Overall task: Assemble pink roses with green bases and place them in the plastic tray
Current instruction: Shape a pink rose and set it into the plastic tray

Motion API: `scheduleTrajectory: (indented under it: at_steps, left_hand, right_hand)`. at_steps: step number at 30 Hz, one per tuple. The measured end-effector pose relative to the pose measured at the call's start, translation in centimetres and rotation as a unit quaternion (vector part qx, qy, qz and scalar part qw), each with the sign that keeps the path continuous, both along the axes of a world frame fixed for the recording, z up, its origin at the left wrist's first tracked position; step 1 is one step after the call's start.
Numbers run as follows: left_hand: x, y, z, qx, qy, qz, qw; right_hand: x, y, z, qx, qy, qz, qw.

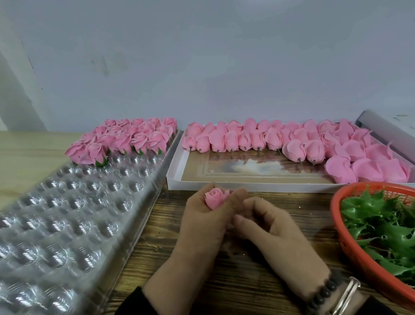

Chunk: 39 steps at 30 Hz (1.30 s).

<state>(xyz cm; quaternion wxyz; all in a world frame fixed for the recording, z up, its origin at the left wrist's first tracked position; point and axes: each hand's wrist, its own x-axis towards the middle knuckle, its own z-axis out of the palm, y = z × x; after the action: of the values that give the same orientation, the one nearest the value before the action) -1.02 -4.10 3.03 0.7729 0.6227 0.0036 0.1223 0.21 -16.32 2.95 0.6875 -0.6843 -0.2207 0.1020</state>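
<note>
My left hand [201, 225] grips a pink rose head [215, 198] upright, its bloom showing above the fingers. My right hand [274, 230] is curled right beside it, fingertips at the rose's underside; whatever they hold is hidden. The clear plastic tray [62, 225] lies to the left, with several finished pink roses with green bases [127, 139] filling its far rows. A white box [226, 182] behind my hands holds several bare pink rose heads [296, 141]. Green bases [390, 232] fill an orange basket [343, 237] at the right.
Everything sits on a dark wooden tabletop [243, 286] against a pale wall. A lighter wooden surface [18, 160] lies at the far left. A white box lid [395, 130] leans at the back right.
</note>
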Motion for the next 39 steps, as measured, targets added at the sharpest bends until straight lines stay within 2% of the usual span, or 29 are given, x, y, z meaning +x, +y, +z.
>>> scheduleTrajectory:
  at_steps: [2, 4, 7, 10, 16, 23, 27, 30, 39]
  left_hand:
    - [0.1, 0.5, -0.1, 0.117, -0.054, 0.031, 0.991]
    - [0.2, 0.8, -0.3, 0.195, -0.067, 0.037, 0.978]
    - [0.3, 0.8, -0.4, 0.247, -0.041, 0.018, 0.968]
    - [0.3, 0.8, -0.6, 0.337, -0.025, -0.003, 0.941]
    - [0.2, 0.7, -0.5, 0.388, -0.039, -0.047, 0.92]
    - [0.1, 0.6, -0.7, 0.374, -0.06, -0.074, 0.922]
    - [0.4, 1.0, -1.0, 0.317, -0.049, -0.033, 0.947]
    - [0.5, 1.2, -1.2, 0.313, -0.062, -0.014, 0.948]
    - [0.3, 1.3, -0.6, 0.227, -0.052, -0.062, 0.97]
  right_hand:
    - [0.3, -0.2, -0.4, 0.017, -0.027, -0.058, 0.998]
    - [0.5, -0.4, -0.5, 0.025, -0.048, -0.09, 0.994]
    - [0.4, -0.5, -0.6, -0.019, -0.077, -0.076, 0.994]
    - [0.2, -0.4, -0.4, -0.028, -0.079, -0.035, 0.996]
    - [0.3, -0.6, 0.0, -0.032, -0.054, 0.006, 0.998]
    - [0.4, -0.6, -0.2, -0.046, -0.078, -0.021, 0.996]
    - [1.0, -0.9, -0.7, 0.034, -0.022, -0.075, 0.996]
    - [1.5, -1.2, -0.8, 0.083, 0.022, -0.108, 0.99]
    - [1.9, -1.6, -1.2, 0.091, 0.049, -0.09, 0.991]
